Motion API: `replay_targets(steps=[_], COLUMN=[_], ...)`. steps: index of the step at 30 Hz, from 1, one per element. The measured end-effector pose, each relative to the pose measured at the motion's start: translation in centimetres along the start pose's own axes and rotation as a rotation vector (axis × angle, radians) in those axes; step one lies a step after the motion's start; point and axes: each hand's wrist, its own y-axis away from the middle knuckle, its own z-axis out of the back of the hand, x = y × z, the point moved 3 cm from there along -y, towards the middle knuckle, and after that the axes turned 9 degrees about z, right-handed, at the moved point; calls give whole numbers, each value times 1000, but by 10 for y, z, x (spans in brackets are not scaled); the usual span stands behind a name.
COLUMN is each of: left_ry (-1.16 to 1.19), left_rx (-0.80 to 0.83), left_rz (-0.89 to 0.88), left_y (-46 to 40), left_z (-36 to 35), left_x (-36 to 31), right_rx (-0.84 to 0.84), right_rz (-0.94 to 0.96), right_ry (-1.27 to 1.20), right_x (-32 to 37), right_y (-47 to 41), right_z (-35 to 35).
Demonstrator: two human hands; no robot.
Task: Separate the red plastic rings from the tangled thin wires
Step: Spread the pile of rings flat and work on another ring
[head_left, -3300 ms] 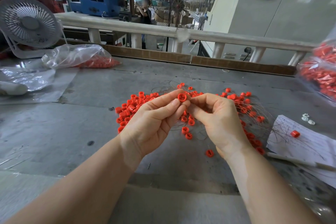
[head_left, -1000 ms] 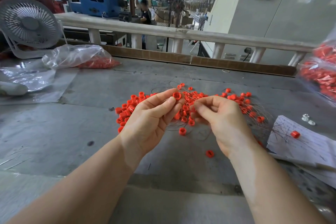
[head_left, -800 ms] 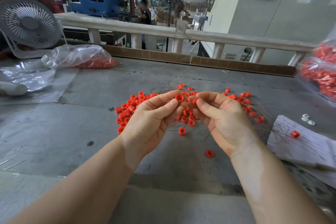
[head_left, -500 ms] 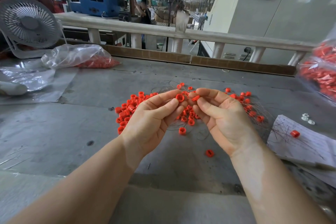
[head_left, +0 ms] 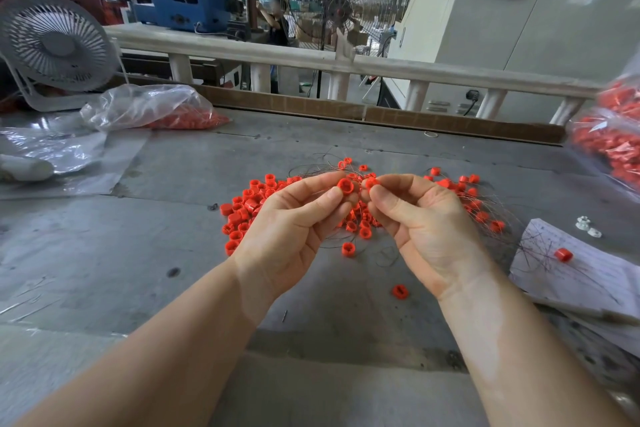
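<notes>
Currently pinching one ring (head_left: 345, 186) in left hand (head_left: 294, 229), another ring (head_left: 372, 183) in right hand (head_left: 420, 224), above wire tangle (head_left: 360, 215) mid-desk (head_left: 138, 253). Risk: hard tug snags wire, drags tangle, scatters loose rings off desk edge.

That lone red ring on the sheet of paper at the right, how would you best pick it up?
Pinch the red ring across its curved outer wall, coming from above. It lies alone on the paper, clear of the wires, so fingertips probably fit on both sides.
</notes>
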Motion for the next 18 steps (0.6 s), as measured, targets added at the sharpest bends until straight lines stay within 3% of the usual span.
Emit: replay_targets(steps=[11, 18], left_ry=[-2, 2], left_rx=[7, -20], left_rz=[-5, 5], left_y=[0, 0], left_z=[0, 0], left_x=[0, 0], right_rx=[38, 10], right_rz=[23, 209], right_ry=[-20, 315], right_x=[0, 5], right_y=[0, 2], right_z=[-1, -1])
